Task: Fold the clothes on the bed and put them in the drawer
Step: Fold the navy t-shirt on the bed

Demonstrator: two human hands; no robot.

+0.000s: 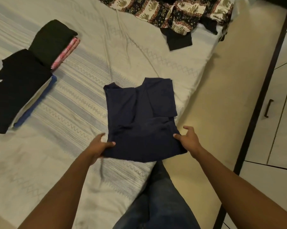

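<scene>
Mid-fold, centre of the frame: navy shirt (139, 116) flat on the bed (90, 63), sides already turned in. Runs lengthwise from the hem at the bottom up to the collar, straight away from both hands. Grips the lower-left hem corner with the left hand (98, 146), thumb on top and fingers curled beneath. Touches the lower-right corner with the thumb of the right hand (188, 139), other fingers loosely spread; cannot tell whether that is a firm hold. Equally near on both sides. Probably calls for carrying the hem up onto the collar. Folded stack (24, 83) at left, patterned garment (172, 12) unfolded at upper right.
</scene>
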